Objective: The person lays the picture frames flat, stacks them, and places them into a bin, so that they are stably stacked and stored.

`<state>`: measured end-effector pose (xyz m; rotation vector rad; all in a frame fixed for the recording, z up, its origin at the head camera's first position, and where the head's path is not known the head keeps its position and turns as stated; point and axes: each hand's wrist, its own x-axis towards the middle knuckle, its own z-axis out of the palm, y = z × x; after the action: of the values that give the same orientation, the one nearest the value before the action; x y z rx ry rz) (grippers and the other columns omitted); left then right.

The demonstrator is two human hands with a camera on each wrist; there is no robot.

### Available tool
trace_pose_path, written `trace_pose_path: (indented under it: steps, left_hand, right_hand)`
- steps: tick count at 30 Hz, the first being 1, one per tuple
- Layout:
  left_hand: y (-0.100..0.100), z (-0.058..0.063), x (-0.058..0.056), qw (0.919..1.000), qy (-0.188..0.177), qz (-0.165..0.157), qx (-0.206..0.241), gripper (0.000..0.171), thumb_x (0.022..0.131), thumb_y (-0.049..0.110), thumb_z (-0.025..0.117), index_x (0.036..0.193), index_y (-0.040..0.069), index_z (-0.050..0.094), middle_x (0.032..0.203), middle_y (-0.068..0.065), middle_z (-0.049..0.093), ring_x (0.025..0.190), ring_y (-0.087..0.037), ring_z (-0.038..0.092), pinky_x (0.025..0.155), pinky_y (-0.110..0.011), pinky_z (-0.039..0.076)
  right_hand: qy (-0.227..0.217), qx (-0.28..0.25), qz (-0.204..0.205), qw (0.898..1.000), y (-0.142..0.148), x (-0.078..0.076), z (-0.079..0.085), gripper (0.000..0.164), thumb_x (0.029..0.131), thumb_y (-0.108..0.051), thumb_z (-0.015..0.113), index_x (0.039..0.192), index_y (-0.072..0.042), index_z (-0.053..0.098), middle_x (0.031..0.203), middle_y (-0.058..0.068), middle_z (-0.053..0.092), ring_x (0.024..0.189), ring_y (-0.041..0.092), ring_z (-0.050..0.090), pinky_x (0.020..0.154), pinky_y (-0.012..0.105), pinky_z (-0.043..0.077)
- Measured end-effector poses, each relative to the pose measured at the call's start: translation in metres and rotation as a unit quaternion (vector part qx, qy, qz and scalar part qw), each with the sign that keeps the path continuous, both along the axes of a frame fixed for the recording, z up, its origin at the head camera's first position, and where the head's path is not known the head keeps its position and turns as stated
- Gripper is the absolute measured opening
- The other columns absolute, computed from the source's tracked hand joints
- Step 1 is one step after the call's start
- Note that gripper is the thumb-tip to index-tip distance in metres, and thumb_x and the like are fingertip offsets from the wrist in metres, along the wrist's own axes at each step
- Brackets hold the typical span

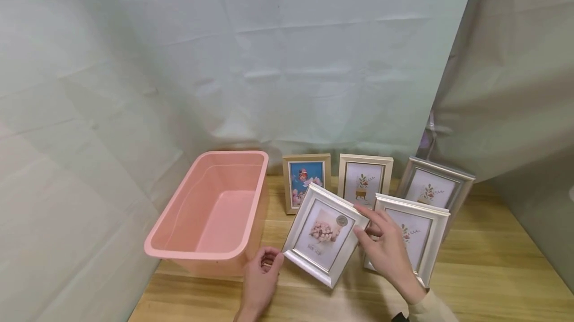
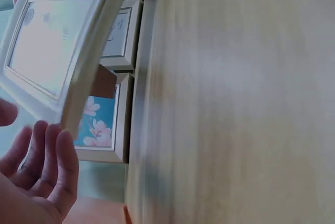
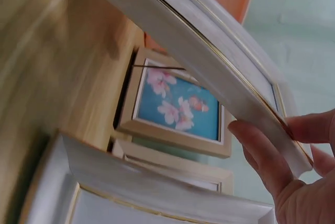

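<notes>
Tilted above the table, a silver-white picture frame shows a pink flower print and a round dark sticker. My right hand pinches its upper right edge between thumb and fingers. Close by the frame's lower left corner is my left hand, its fingers loosely bent and the thumb apart from them. Behind the held frame stands a gold frame with a blue flower picture. A cream frame with a potted-plant print stands beside that one, partly covered. Another silver-white frame leans behind my right wrist.
A pink plastic tub stands on the left of the wooden table, next to my left hand. At the back right is a grey-silver frame, partly overlapped by the silver-white one. Pale cloth hangs behind and along the sides.
</notes>
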<state>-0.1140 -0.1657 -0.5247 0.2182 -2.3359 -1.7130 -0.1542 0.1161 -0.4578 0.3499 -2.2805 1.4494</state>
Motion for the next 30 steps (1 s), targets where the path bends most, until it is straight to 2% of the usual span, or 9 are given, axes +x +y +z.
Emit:
trace_pose_path:
  steps: [5, 8, 11, 14, 16, 18, 21, 26, 30]
  left_hand:
    - [0.001, -0.002, 0.002, 0.9994, 0.017, 0.01, 0.028, 0.025, 0.1, 0.012, 0.076, 0.122, 0.002, 0.069, 0.105, -0.012, 0.074, 0.088, -0.002, 0.065, 0.071, -0.022, 0.059]
    - [0.001, -0.008, 0.002, 0.998, 0.044, -0.017, 0.042, 0.033, 0.102, 0.012, 0.072, 0.131, -0.002, 0.063, 0.115, -0.016, 0.073, 0.097, 0.0, 0.064, 0.076, -0.024, 0.06]
    - [-0.003, -0.015, 0.001, 0.993, 0.064, -0.062, 0.077, 0.035, 0.108, 0.012, 0.061, 0.137, -0.006, 0.056, 0.122, -0.015, 0.072, 0.104, -0.001, 0.065, 0.085, -0.025, 0.059]
    - [-0.007, -0.017, 0.001, 0.9787, 0.041, -0.131, 0.152, 0.044, 0.114, 0.025, 0.048, 0.147, -0.005, 0.048, 0.129, -0.005, 0.071, 0.111, -0.004, 0.067, 0.096, -0.024, 0.055]
    - [-0.009, -0.014, 0.001, 0.9627, 0.011, -0.181, 0.201, 0.056, 0.116, 0.033, 0.039, 0.157, -0.005, 0.037, 0.137, -0.001, 0.068, 0.119, -0.003, 0.066, 0.103, -0.026, 0.052]
    - [-0.009, -0.009, 0.003, 0.9463, -0.025, -0.217, 0.238, 0.068, 0.116, 0.04, 0.032, 0.166, -0.004, 0.021, 0.148, 0.0, 0.062, 0.126, -0.003, 0.063, 0.108, -0.029, 0.05]
    - [-0.009, -0.003, 0.004, 0.9361, -0.046, -0.243, 0.25, 0.072, 0.116, 0.039, 0.023, 0.17, -0.005, 0.005, 0.156, -0.001, 0.056, 0.132, 0.0, 0.058, 0.113, -0.031, 0.045]
    - [-0.007, -0.001, 0.006, 0.9356, -0.054, -0.252, 0.242, 0.073, 0.114, 0.039, 0.017, 0.171, -0.005, 0.001, 0.151, 0.009, 0.052, 0.133, 0.005, 0.053, 0.117, -0.035, 0.038]
    - [-0.006, -0.001, 0.006, 0.9377, -0.051, -0.25, 0.236, 0.075, 0.114, 0.04, 0.02, 0.171, -0.005, 0.002, 0.147, 0.015, 0.052, 0.132, 0.006, 0.052, 0.115, -0.032, 0.038]
  right_hand:
    - [-0.076, -0.095, -0.011, 0.993, 0.0, 0.013, 0.004, 0.053, 0.09, 0.011, 0.078, 0.14, -0.004, 0.072, 0.124, 0.021, 0.068, 0.082, 0.018, 0.083, 0.063, 0.031, 0.067]
    - [-0.129, -0.158, -0.009, 0.979, -0.001, 0.02, 0.006, 0.055, 0.092, 0.01, 0.076, 0.145, -0.003, 0.068, 0.137, 0.023, 0.061, 0.079, 0.006, 0.08, 0.063, 0.034, 0.068]
    - [-0.17, -0.206, -0.005, 0.964, -0.002, 0.027, 0.008, 0.058, 0.095, 0.01, 0.074, 0.151, 0.0, 0.061, 0.152, 0.023, 0.052, 0.078, 0.006, 0.08, 0.065, 0.034, 0.068]
    - [-0.204, -0.243, -0.007, 0.948, -0.003, 0.033, 0.009, 0.062, 0.096, 0.011, 0.071, 0.155, 0.001, 0.056, 0.16, 0.024, 0.048, 0.079, 0.009, 0.081, 0.067, 0.035, 0.069]
    - [-0.223, -0.255, -0.014, 0.941, -0.004, 0.036, 0.01, 0.063, 0.097, 0.011, 0.07, 0.157, -0.002, 0.055, 0.162, 0.02, 0.047, 0.082, 0.009, 0.081, 0.071, 0.035, 0.069]
    - [-0.232, -0.264, -0.023, 0.936, -0.006, 0.04, 0.01, 0.064, 0.097, 0.011, 0.07, 0.157, -0.002, 0.054, 0.16, 0.018, 0.049, 0.084, 0.01, 0.081, 0.072, 0.036, 0.069]
    - [-0.237, -0.275, -0.036, 0.931, -0.008, 0.043, 0.01, 0.064, 0.095, 0.011, 0.071, 0.156, -0.002, 0.056, 0.15, 0.01, 0.056, 0.083, 0.013, 0.081, 0.072, 0.038, 0.07]
    - [-0.241, -0.287, -0.049, 0.926, -0.012, 0.046, 0.008, 0.063, 0.094, 0.011, 0.073, 0.155, -0.001, 0.057, 0.122, 0.002, 0.059, 0.076, 0.019, 0.08, 0.07, 0.039, 0.07]
    - [-0.233, -0.291, -0.047, 0.926, -0.013, 0.047, 0.005, 0.065, 0.093, 0.012, 0.074, 0.154, 0.001, 0.057, 0.12, 0.001, 0.06, 0.076, 0.018, 0.08, 0.068, 0.038, 0.069]
